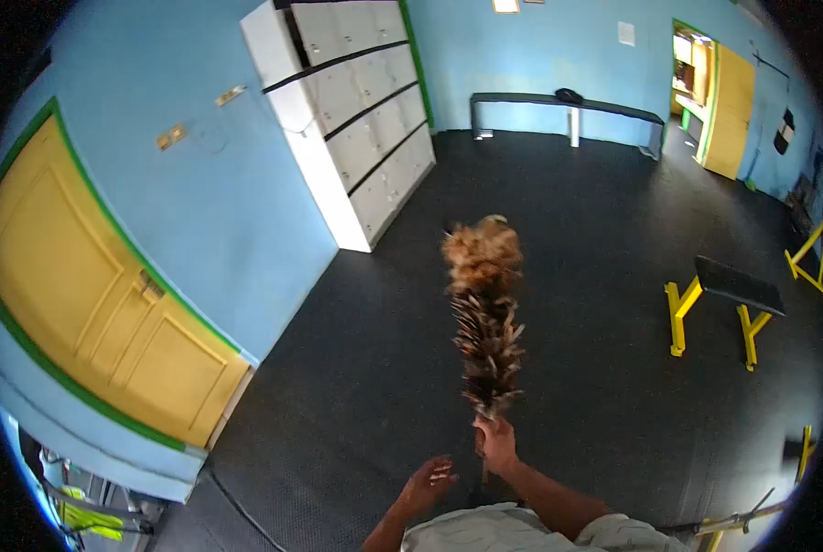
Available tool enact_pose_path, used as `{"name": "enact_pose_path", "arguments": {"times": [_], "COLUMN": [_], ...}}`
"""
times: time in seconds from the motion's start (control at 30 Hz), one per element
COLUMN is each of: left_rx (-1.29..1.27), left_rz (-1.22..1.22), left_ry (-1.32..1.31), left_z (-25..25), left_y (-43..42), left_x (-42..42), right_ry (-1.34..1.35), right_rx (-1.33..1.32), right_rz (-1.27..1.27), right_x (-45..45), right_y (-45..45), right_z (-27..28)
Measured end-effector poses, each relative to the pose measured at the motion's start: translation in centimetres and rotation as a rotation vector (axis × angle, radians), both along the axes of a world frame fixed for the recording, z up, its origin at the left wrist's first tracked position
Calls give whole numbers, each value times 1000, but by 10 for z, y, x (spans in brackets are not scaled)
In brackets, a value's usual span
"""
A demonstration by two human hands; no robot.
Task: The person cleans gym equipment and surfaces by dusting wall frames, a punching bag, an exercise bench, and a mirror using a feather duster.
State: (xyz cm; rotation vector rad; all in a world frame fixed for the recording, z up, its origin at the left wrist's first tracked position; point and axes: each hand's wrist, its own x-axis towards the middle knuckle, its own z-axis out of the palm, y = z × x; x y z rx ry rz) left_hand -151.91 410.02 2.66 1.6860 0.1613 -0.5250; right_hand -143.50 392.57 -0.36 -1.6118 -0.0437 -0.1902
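Observation:
A feather duster stands up in front of me, brown and fluffy at the top and darker, spikier lower down. My right hand is wrapped round its handle just below the feathers. To the left of the handle, my left hand is held apart from it, palm partly turned up, fingers loosely curved and nothing in them.
White lockers line the left wall beyond a closed yellow door. A long black bench runs along the far wall, near an open yellow door. On the right stands a yellow-legged bench. A cable lies on the dark floor.

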Motion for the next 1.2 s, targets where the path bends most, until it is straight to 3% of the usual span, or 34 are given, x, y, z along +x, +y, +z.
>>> {"name": "enact_pose_path", "arguments": {"times": [0.13,0.2,0.23,0.27,0.3,0.33,0.47,0.53,0.6,0.67,0.73,0.8,0.83,0.9,0.97,1.0,1.03,1.07,1.1,1.17,1.2], "left_rx": [-28,138,102,-89,-270,-283,-244,-253,83,58,63,380,398,253,278,296,315,203,98,205,276], "left_rz": [-275,-330,-406,-402,-377,-407,-467,-472,-621,-692,-764,-976,-993,-1167,-1241,-1279,-1318,-1234,-1142,-1093,-1035], "left_ry": [-127,-8,-6,-23,-34,-29,101,160,28,-89,-175,33,36,-380,-269,-215,-163,-62,35,128,223], "left_z": [10,17,0,-21,-25,-30,-16,-2,37,17,11,18,8,-28,-64,-59,-52,-13,9,0,-7], "left_y": [-28,-37,-37,-35,-39,-45,-62,-78,-97,-99,-112,-136,-140,-146,-157,-163,-169,-175,-181,-192,-203], "left_x": [71,110,130,143,162,182,270,316,362,411,447,478,494,520,554,571,589,603,621,659,677], "right_ry": [16,-225,-326,-423,13,437,511,552,493,443,290,419,544,538,528,406,323,245,401,526,434], "right_rx": [1,-96,-169,-244,104,473,346,335,296,256,-91,29,125,134,131,606,847,1089,915,753,475], "right_rz": [-25,-157,-220,-292,-155,1,-52,75,80,89,-20,-62,-76,-118,-154,-106,-82,-48,-89,-112,-70], "right_x": [61,89,99,108,120,134,213,254,282,315,337,357,369,389,411,424,441,458,480,520,540], "right_y": [5,14,7,0,-6,-9,-31,-54,-68,-84,-88,-93,-99,-107,-123,-130,-141,-152,-167,-186,-197], "right_z": [2,26,37,49,55,58,65,42,58,66,61,56,54,58,40,9,1,-7,0,9,13]}}
